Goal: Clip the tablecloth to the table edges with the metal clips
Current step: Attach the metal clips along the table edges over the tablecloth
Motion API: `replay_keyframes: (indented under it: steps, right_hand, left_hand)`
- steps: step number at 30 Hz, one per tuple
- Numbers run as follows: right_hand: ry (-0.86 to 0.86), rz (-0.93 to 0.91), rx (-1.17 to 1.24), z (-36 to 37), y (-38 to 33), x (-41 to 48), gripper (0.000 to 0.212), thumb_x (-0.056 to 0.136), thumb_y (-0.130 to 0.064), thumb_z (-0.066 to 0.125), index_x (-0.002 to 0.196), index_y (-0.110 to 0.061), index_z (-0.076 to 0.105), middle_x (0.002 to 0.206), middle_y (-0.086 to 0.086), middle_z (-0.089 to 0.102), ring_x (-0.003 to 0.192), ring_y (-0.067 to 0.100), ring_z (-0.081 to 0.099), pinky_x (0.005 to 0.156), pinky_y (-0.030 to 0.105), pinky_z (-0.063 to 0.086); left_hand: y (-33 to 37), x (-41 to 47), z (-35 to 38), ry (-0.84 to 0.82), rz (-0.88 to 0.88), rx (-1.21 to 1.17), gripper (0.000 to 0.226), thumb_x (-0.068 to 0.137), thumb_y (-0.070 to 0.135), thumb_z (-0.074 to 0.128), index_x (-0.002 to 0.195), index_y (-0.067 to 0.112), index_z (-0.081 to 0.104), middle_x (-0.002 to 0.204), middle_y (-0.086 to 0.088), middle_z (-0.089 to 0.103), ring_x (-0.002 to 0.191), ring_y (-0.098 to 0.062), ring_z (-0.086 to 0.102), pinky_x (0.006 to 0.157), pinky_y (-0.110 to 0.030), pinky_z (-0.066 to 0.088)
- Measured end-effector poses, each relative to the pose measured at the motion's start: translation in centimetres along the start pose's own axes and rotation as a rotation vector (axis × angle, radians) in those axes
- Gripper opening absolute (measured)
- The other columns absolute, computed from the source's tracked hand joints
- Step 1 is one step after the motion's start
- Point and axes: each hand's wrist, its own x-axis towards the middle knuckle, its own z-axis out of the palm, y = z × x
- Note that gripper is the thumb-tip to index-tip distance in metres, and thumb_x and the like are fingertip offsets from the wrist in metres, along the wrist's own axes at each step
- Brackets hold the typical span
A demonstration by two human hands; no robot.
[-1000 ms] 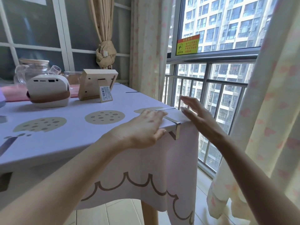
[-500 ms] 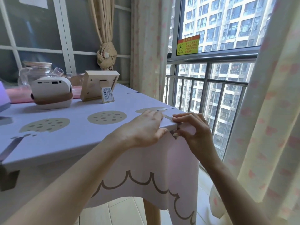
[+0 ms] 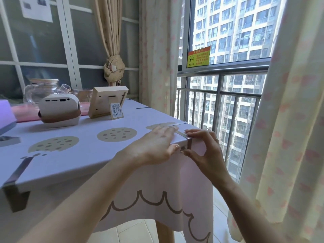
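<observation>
Since a second ago the right hand (image 3: 205, 151), then spread flat and apart from the bench corner, has curled in and now pinches the silver metal clip (image 3: 189, 143), with its forefinger on the clip's top strip and its thumb at the lower end. That clip sits astride the near right corner of the bench (image 3: 164, 233), over the pale lilac tablecloth printed with brown cookie shapes (image 3: 87, 155). Just beside it lies the left hand (image 3: 154, 146), flat with straight fingers pressing the cloth down and holding nothing, its thumb against the cloth's folded edge and nearly touching the right thumb. Far off to the left, a second metal clip (image 3: 16, 174) grips the near edge. Behind stand a white rounded projector (image 3: 59, 109) and a wooden picture frame (image 3: 107, 102).
</observation>
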Motion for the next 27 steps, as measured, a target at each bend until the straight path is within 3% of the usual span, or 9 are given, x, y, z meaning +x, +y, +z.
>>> replay_keyframes:
  steps: [2, 5, 9, 12, 16, 21, 23, 25, 27]
  right_hand:
    - [0.052, -0.011, -0.024, 0.6, -0.1, -0.3, 0.038, 0.072, -0.035, 0.071, 0.102, -0.012, 0.063, 0.111, -0.013, 0.064, 0.111, 0.012, 0.053, 0.092, 0.046, 0.044]
    - [0.092, -0.005, -0.02, 0.8, -0.2, -0.4, 0.032, 0.071, -0.024, 0.074, 0.099, -0.013, 0.065, 0.109, -0.012, 0.065, 0.11, 0.011, 0.053, 0.092, 0.046, 0.043]
    - [0.096, -0.003, 0.032, 0.6, -0.1, -0.3, 0.031, 0.068, -0.014, 0.075, 0.098, -0.014, 0.067, 0.107, -0.013, 0.066, 0.109, 0.011, 0.055, 0.092, 0.048, 0.044]
    - [0.069, -0.006, 0.085, 0.4, 0.1, -0.3, 0.03, 0.069, -0.024, 0.076, 0.098, -0.017, 0.068, 0.107, -0.013, 0.065, 0.108, 0.01, 0.055, 0.093, 0.044, 0.044]
    - [0.098, 0.025, 0.129, 0.5, 0.2, 0.1, 0.03, 0.067, -0.035, 0.072, 0.092, -0.018, 0.071, 0.1, -0.011, 0.067, 0.102, 0.006, 0.055, 0.092, 0.028, 0.041]
    - [0.048, 0.015, -0.025, 0.4, 0.1, 0.9, 0.026, 0.067, -0.043, 0.071, 0.087, -0.025, 0.07, 0.095, -0.016, 0.066, 0.095, 0.01, 0.058, 0.084, 0.046, 0.043]
    - [0.008, 0.029, 0.044, -0.5, -0.2, 1.7, 0.022, 0.071, -0.043, 0.068, 0.084, -0.025, 0.071, 0.091, -0.014, 0.068, 0.091, 0.008, 0.061, 0.085, 0.04, 0.045]
    - [-0.009, 0.13, 0.211, -1.5, -0.3, 3.2, 0.019, 0.078, -0.041, 0.062, 0.084, -0.026, 0.071, 0.09, -0.011, 0.071, 0.088, 0.005, 0.063, 0.083, 0.025, 0.047]
    - [-0.045, 0.278, 0.215, -2.0, 0.9, 5.2, 0.018, 0.087, -0.035, 0.06, 0.094, -0.023, 0.071, 0.1, -0.004, 0.07, 0.095, 0.008, 0.063, 0.086, 0.022, 0.047]
  left_hand:
    - [0.0, 0.1, 0.0, -0.042, 0.014, -0.008, 0.055, 0.1, 0.036, 0.032, 0.149, 0.028, 0.01, 0.157, 0.009, 0.008, 0.144, -0.012, 0.003, 0.118, -0.034, 0.008]
    - [-0.2, 0.2, 0.0, -0.01, 0.036, -0.026, 0.047, 0.099, 0.034, 0.034, 0.145, 0.031, 0.022, 0.151, 0.006, 0.025, 0.139, -0.013, 0.013, 0.115, -0.036, 0.017]
    - [-0.2, 0.2, 0.1, 0.045, 0.078, -0.028, 0.039, 0.098, 0.032, 0.037, 0.137, 0.03, 0.031, 0.143, 0.01, 0.032, 0.132, -0.012, 0.022, 0.111, -0.03, 0.02]
    - [-0.1, 0.2, 0.1, 0.046, 0.093, -0.036, 0.036, 0.098, 0.031, 0.037, 0.134, 0.032, 0.033, 0.14, 0.011, 0.033, 0.13, -0.013, 0.023, 0.108, -0.029, 0.02]
    - [-0.3, 0.3, 0.4, 0.05, 0.092, 0.005, 0.039, 0.098, 0.032, 0.035, 0.137, 0.029, 0.031, 0.136, 0.007, 0.034, 0.129, -0.013, 0.024, 0.11, -0.03, 0.022]
    - [-0.4, 0.5, 0.5, 0.063, 0.065, 0.029, 0.038, 0.098, 0.032, 0.034, 0.135, 0.023, 0.033, 0.137, 0.003, 0.034, 0.131, -0.011, 0.023, 0.111, -0.029, 0.02]
    - [-0.4, 0.4, 0.5, 0.046, 0.058, 0.031, 0.038, 0.098, 0.032, 0.034, 0.136, 0.022, 0.032, 0.139, 0.003, 0.033, 0.132, -0.011, 0.022, 0.112, -0.028, 0.019]
    - [-0.5, 0.3, 0.4, 0.038, 0.051, 0.025, 0.04, 0.098, 0.032, 0.035, 0.136, 0.021, 0.032, 0.141, 0.003, 0.031, 0.133, -0.01, 0.02, 0.112, -0.026, 0.018]
    - [-0.3, 0.3, 0.3, 0.049, 0.021, -0.017, 0.043, 0.097, 0.034, 0.038, 0.137, 0.02, 0.03, 0.144, 0.003, 0.03, 0.134, -0.009, 0.021, 0.106, -0.022, 0.018]
